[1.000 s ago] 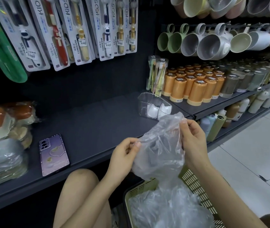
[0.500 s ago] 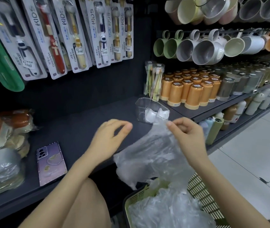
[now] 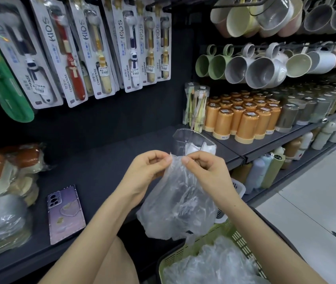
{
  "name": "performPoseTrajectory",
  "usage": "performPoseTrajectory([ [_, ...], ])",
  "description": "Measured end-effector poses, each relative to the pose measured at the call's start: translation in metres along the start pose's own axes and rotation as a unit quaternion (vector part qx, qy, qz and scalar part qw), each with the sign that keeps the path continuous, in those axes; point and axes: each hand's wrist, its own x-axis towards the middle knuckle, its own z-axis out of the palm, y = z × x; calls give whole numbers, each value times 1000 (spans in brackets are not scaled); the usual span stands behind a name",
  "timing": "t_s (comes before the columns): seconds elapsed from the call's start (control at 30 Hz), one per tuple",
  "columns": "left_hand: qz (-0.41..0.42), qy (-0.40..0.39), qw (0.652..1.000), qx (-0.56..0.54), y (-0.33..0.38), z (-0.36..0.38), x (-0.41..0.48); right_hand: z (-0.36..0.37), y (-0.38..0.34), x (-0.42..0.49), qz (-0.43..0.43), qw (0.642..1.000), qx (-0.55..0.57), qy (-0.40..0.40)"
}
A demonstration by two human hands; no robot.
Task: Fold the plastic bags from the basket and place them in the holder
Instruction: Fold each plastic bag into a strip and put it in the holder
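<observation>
Crinkled clear plastic bag (image 3: pixel 178 203) between left hand (image 3: pixel 149 168) and right hand (image 3: pixel 206 171)

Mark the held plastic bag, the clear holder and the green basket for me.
plastic bag (image 3: pixel 179 201): head view, its crumpled hanging middle.
clear holder (image 3: pixel 181 142): head view, bare left wall.
green basket (image 3: pixel 204 242): head view, upper left rim.

Bare shelf (image 3: pixel 101 171) in the middle, stock on every side
The shelf lies open between the phone (image 3: pixel 65 214) at left and the clear holder (image 3: pixel 181 140) at right; wrapped packs (image 3: pixel 3 181) crowd the far left, toothbrush cards (image 3: pixel 93 48) hang overhead, orange cups (image 3: pixel 245 119) block beyond the holder.
</observation>
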Motion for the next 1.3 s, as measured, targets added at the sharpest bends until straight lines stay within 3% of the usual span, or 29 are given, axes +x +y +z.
performPoseTrajectory([
  [0.2,31,121,992,18,-6,-19,14,5,15,0,22,997,1,-80],
  [0.43,124,264,949,118,-8,-42,17,15,41,-6,37,986,-48,-153],
  [0.6,149,339,926,78,-2,-65,21,30,57,-4,-13,964,-187,-189],
  [0.87,138,419,897,-1,-5,-112,20,59,70,1,-23,946,-216,-239],
  [0.97,121,424,897,-29,-7,-125,18,77,77,10,-40,943,-265,-196],
  [1.07,107,419,900,-50,-10,-137,14,90,80,20,-54,955,-256,-143],
  [1.17,96,440,891,-53,-12,-153,11,77,77,23,-75,957,-235,-155],
  [1.3,82,455,886,-28,-19,-167,13,48,52,24,-17,988,-61,-142],
])
